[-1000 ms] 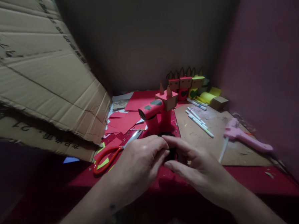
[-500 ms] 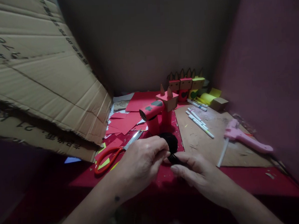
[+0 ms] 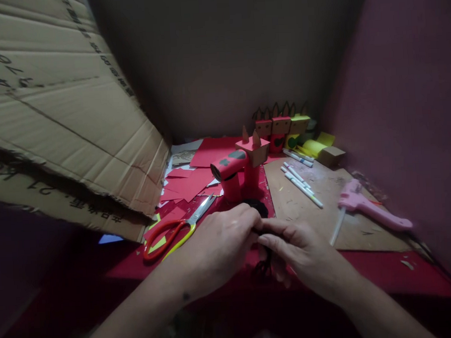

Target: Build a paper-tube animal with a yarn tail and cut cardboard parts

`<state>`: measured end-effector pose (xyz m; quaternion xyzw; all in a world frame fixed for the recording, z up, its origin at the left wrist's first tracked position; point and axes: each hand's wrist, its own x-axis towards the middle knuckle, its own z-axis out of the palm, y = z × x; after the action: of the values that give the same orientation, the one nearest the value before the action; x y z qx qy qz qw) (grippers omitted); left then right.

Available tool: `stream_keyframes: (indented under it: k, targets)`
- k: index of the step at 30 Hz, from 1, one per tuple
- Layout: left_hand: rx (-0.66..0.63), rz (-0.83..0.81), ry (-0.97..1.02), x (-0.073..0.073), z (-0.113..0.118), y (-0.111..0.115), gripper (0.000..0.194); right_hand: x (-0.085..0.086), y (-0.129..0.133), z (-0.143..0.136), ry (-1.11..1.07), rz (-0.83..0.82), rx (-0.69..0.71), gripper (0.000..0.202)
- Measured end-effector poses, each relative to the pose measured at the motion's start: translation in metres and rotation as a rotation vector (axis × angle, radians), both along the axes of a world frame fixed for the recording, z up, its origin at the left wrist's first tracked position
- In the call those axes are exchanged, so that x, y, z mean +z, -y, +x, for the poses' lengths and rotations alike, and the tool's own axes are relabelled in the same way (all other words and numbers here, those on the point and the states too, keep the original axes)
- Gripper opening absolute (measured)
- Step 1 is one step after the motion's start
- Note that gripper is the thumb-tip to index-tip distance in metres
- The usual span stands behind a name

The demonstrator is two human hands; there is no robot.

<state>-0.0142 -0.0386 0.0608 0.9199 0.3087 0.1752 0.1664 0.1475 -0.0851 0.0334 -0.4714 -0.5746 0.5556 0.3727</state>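
Note:
Black yarn [image 3: 263, 269] hangs in loose strands below my fingers, and a dark bundle of it [image 3: 258, 206] shows just beyond them. My left hand [image 3: 232, 234] is closed in a pinch on the yarn, partly hiding it. Against its fingertips, my right hand [image 3: 290, 246] pinches the same yarn between thumb and fingers. Just past the hands stands a red paper animal figure [image 3: 231, 163] with grey spots, a cardboard-fronted head and pointed ears. Scissors with red and yellow handles [image 3: 192, 218] lie partly open left of my left hand.
A pink glue gun [image 3: 371, 209] and several white markers [image 3: 302, 187] lie on a cardboard sheet [image 3: 288, 216] at right. Similar figures [image 3: 282, 128] stand behind. Red paper scraps [image 3: 188, 183] lie at left, beside a large leaning cardboard panel [image 3: 83, 121].
My hands have come together at the fingertips, the left moving slightly right. Yarn strands now dangle below the right hand, and less of the dark bundle shows. More of the scissors is visible.

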Motion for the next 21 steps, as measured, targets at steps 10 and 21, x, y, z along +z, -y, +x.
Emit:
stream_keyframes:
  k: [10,21]
  targets:
    - [0.020,-0.069,0.076,0.005,-0.011,-0.007,0.011,-0.013,-0.007,0.013,-0.205,-0.163,-0.079,0.022]
    - [0.068,-0.088,0.103,-0.002,-0.014,-0.010,0.012,-0.025,-0.010,0.017,-0.419,-0.252,-0.035,0.026]
